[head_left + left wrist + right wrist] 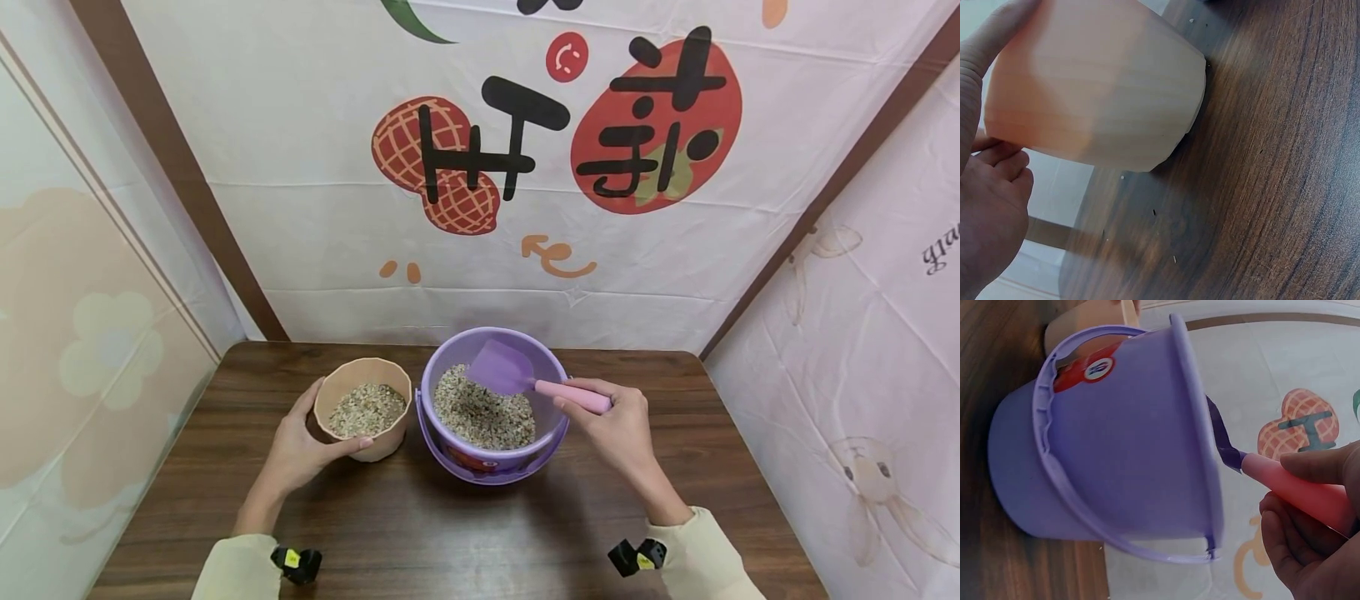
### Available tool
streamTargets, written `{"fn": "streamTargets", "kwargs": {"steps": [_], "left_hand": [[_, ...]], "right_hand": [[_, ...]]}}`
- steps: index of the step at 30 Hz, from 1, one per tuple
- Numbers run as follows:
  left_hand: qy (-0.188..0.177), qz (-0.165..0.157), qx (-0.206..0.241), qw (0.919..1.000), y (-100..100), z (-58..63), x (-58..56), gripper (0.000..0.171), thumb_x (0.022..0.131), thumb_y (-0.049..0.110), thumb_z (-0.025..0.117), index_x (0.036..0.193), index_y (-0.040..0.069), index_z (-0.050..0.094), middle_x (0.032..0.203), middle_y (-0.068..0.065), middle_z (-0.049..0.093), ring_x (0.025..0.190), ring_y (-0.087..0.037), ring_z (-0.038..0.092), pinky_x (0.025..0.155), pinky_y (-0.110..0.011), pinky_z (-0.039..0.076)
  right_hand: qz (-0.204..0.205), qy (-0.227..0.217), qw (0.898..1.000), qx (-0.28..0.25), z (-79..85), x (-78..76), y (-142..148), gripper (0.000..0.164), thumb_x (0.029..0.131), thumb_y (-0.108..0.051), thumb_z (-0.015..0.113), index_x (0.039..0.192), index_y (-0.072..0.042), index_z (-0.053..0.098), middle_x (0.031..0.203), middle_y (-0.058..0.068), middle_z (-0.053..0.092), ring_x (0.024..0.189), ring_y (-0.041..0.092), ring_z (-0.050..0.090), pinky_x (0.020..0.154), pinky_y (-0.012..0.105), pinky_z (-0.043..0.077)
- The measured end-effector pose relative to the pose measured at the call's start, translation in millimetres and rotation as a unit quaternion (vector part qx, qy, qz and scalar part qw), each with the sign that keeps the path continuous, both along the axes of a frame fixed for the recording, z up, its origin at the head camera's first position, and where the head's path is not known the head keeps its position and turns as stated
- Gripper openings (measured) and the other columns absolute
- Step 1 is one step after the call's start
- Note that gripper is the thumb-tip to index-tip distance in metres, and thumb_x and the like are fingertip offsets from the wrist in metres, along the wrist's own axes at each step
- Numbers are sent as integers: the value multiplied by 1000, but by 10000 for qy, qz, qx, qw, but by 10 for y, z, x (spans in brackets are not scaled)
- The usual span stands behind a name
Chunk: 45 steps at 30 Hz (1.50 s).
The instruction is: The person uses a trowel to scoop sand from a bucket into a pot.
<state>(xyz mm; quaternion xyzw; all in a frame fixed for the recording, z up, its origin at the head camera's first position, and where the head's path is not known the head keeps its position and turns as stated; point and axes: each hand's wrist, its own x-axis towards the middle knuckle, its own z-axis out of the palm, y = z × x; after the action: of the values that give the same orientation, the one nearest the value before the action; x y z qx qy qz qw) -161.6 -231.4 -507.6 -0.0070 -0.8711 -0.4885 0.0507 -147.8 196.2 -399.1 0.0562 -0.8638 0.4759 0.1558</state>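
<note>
A purple bucket (558, 408) stands on the wooden table, partly filled with grainy, gravel-like material (480, 412). Its handle (1060, 475) hangs down on the near side. My right hand (618, 421) grips the pink handle of a toy shovel (573, 396); the purple blade (501, 367) is over the bucket's opening, and no load shows on it. Left of the bucket is a peach-coloured pot (1104, 81) with similar grains (367, 410) inside. My left hand (300, 442) holds this pot by its left side, thumb on the near rim and fingers around the outside.
The brown wooden table (480, 542) carries a few scattered specks near the pot, seen in the left wrist view. Behind it hangs a printed cloth backdrop (300, 208), close to the table's far edge. Further cloth panels (847, 375) stand along both sides.
</note>
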Motion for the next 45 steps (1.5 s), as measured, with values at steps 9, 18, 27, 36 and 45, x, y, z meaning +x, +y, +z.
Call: {"fn": "streamTargets", "kwargs": {"steps": [9,18,27,36,45], "left_hand": [[52,0,-35,10000,7,-6,-3,128,66,38,97,162,7,19,161,-25,27,146,-47,26,112,-69,26],[224,-15,-294,9993,15,28,-7,131,62,40,99,161,4,21,160,-27,28,144,-49,28,110,-70,28],[515,-324,-262,9978,189,300,-11,132,61,41,99,164,18,19,165,-18,23,145,-45,28,109,-69,30],[621,-1335,88,9891,684,490,-48,133,57,39,101,163,16,23,162,-18,31,147,-36,28,115,-62,28],[524,-1688,-43,9843,957,543,-126,133,55,50,99,162,18,26,163,-11,30,147,-35,29,115,-61,28]], "right_hand": [[26,-147,9999,-29,-136,35,110,33,77,-24,92,105,-10,81,93,-4,78,90,13,71,72,20,52],[5,-183,9997,-141,-157,39,146,34,78,-25,91,106,-9,81,93,-2,78,93,14,71,76,17,51],[11,-171,9998,-87,-166,25,170,31,78,-23,91,105,-11,82,93,-6,78,95,13,72,77,17,51],[89,-99,9999,-7,-177,19,207,32,79,-26,90,106,-11,81,94,-4,78,94,14,72,75,18,51],[162,-100,9998,68,-177,25,209,31,79,-22,90,107,-12,82,94,-8,77,94,13,72,75,19,51]]}}
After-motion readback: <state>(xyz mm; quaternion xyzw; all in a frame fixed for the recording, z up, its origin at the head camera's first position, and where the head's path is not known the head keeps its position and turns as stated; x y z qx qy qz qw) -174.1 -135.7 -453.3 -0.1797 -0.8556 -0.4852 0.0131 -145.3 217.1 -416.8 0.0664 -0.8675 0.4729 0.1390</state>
